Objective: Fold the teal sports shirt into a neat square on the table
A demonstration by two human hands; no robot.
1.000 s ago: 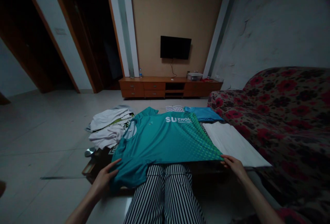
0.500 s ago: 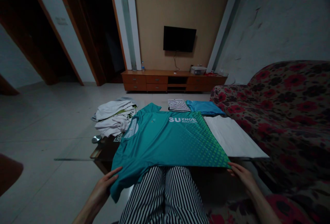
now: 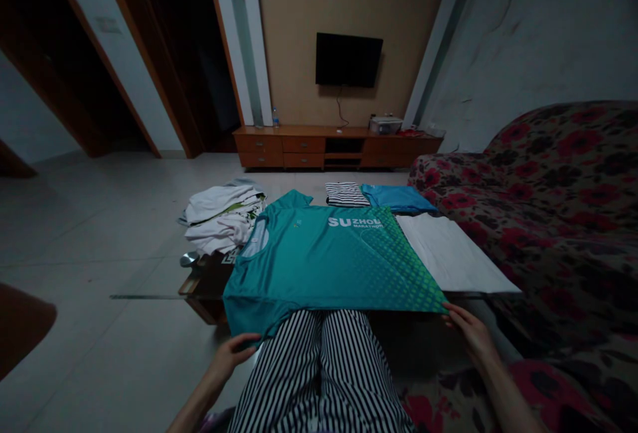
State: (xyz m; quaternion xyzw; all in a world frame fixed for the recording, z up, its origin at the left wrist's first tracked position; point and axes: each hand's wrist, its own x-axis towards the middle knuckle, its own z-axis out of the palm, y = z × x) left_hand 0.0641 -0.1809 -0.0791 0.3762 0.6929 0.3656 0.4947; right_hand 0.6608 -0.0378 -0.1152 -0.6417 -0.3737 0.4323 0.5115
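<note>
A teal T-shirt (image 3: 319, 260) printed "SUZHOU MARATHON" lies spread flat on a low glass table (image 3: 149, 296), collar to the left. My left hand (image 3: 234, 353) pinches its near sleeve, which hangs over the table's front edge. My right hand (image 3: 468, 330) holds the hem corner at the near right. My legs in black-and-white striped trousers (image 3: 319, 373) reach under the shirt's front edge.
A heap of white clothes (image 3: 222, 217) lies at the table's left. A folded white sheet (image 3: 448, 257), a folded blue garment (image 3: 399, 198) and a striped one (image 3: 346, 195) lie right and behind. A floral sofa (image 3: 548, 207) stands on the right, a TV cabinet (image 3: 333, 147) against the far wall.
The camera has tilted, so the room sits higher. My left hand has moved right and toward me along the sleeve. My right hand still holds the hem corner.
</note>
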